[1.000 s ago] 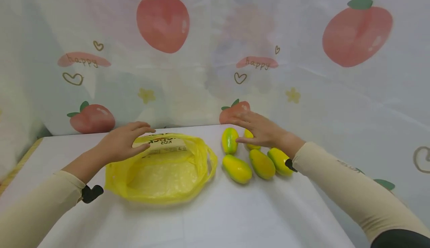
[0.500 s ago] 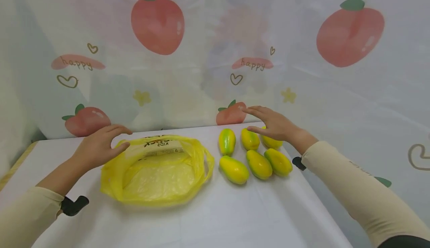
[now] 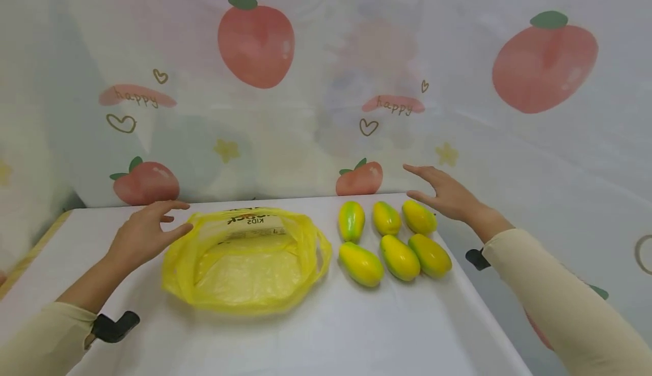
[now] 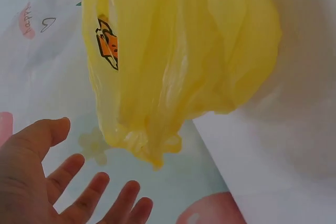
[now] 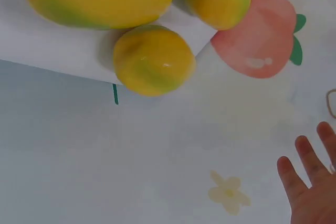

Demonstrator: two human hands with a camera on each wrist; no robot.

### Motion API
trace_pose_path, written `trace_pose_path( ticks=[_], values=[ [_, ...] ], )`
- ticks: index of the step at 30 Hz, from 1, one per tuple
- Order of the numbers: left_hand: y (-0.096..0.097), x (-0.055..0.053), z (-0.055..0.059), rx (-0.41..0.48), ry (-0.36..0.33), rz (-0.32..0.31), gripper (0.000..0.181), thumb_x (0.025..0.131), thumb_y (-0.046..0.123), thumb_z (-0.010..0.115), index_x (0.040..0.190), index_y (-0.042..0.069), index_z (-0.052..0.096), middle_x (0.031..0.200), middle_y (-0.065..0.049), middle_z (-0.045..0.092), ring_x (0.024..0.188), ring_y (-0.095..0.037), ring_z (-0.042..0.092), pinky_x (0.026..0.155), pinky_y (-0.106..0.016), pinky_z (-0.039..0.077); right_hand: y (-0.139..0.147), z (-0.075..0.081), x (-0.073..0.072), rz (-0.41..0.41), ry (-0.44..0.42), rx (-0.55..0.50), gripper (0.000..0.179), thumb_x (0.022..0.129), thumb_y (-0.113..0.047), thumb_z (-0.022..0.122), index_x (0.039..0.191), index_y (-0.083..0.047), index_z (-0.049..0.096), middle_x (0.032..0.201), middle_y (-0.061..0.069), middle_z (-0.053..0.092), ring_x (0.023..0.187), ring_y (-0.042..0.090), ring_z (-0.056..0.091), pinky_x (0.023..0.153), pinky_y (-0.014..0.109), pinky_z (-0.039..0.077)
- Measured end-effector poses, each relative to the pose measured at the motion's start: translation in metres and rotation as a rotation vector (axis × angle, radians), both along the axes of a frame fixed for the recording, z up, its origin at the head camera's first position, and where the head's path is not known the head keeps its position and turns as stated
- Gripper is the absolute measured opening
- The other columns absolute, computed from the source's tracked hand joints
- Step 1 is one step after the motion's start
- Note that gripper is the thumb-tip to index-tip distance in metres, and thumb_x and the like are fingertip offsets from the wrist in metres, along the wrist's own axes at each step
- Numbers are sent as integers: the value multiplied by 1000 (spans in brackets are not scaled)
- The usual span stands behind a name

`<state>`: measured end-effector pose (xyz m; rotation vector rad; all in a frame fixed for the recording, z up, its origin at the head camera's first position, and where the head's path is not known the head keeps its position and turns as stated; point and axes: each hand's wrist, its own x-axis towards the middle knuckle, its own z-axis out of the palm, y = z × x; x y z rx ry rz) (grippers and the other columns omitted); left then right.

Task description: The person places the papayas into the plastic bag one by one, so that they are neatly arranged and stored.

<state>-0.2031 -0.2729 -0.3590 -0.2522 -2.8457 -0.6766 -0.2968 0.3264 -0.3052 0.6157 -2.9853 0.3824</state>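
A yellow plastic bag (image 3: 247,274) stands on the white table with its mouth spread wide and nothing visible inside. My left hand (image 3: 145,234) is held in the air at the bag's left side, fingers loosely extended and apart from it; the left wrist view also shows this hand (image 4: 68,182) clear of the yellow plastic. Several yellow-green papayas (image 3: 400,258) lie in two rows to the right of the bag. Beyond the far right papaya (image 3: 419,216), my right hand (image 3: 448,195) hovers with fingers extended, touching nothing. Only part of that hand (image 5: 312,182) enters the right wrist view.
A white cloth covers the table (image 3: 305,336). Behind it hangs a pale curtain (image 3: 305,138) printed with fruit, hearts and stars. The table's right edge runs close beside the papayas, and a wooden strip (image 3: 35,248) shows along the left edge.
My right hand has drawn back to the right from above the papayas, uncovering the far right one. My left hand has moved left, away from the bag's mouth. Bag and papayas stay put.
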Motion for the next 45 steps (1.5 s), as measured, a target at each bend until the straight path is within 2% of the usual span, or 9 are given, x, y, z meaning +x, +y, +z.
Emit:
trace_pose_path(
  ticks=[3, 9, 16, 21, 27, 35, 45],
  values=[
    [-1, 2, -3, 37, -24, 20, 59, 91, 48, 66, 136, 12, 56, 138, -19, 57, 106, -41, 66, 81, -60, 50, 8, -3, 0, -16, -14, -29, 68, 98, -50, 53, 157, -32, 25, 160, 14, 29, 144, 43, 25, 113, 68, 18],
    [-3, 7, -11, 107, -68, 49, 67, 90, 50, 66, 140, 8, 51, 137, -22, 56, 107, -42, 65, 85, -59, 51, 19, -10, 2, -54, -46, -66, 69, 98, -52, 52, 157, -30, 23, 159, 16, 30, 133, 44, 39, 106, 70, 28],
    [-7, 10, -22, 283, -199, 71, 78, 88, 52, 68, 147, 8, 44, 138, -27, 54, 112, -44, 63, 71, -38, 61, 27, -17, 4, -103, -83, -91, 73, 98, -55, 50, 158, -26, 20, 158, 20, 30, 129, 47, 42, 101, 71, 33],
    [-8, 11, -28, 348, -256, 71, 82, 87, 53, 69, 150, 9, 40, 138, -28, 54, 111, -42, 63, 70, -36, 61, 32, -22, 4, -121, -115, -117, 75, 99, -54, 49, 159, -22, 19, 153, 26, 33, 127, 49, 44, 99, 71, 36],
    [-5, 11, -31, 389, -313, 74, 84, 86, 52, 71, 151, 10, 38, 140, -30, 51, 114, -44, 59, 72, -37, 61, 37, -31, 1, -162, -163, -149, 78, 98, -56, 48, 159, -21, 15, 151, 30, 34, 128, 50, 43, 98, 70, 39],
    [-5, 10, -33, 418, -333, 73, 80, 87, 45, 73, 149, 6, 40, 140, -31, 49, 113, -42, 60, 72, -36, 61, 44, -41, -2, -220, -219, -165, 82, 97, -61, 46, 159, -18, 14, 151, 32, 33, 130, 51, 42, 99, 70, 39],
    [-9, 10, -36, 439, -400, 103, 83, 88, 48, 71, 149, 2, 38, 145, -32, 44, 120, -45, 56, 76, -38, 61, 48, -55, -9, -255, -302, -215, 80, 99, -55, 46, 158, -11, 14, 149, 34, 34, 131, 55, 36, 102, 71, 34]
  ],
)
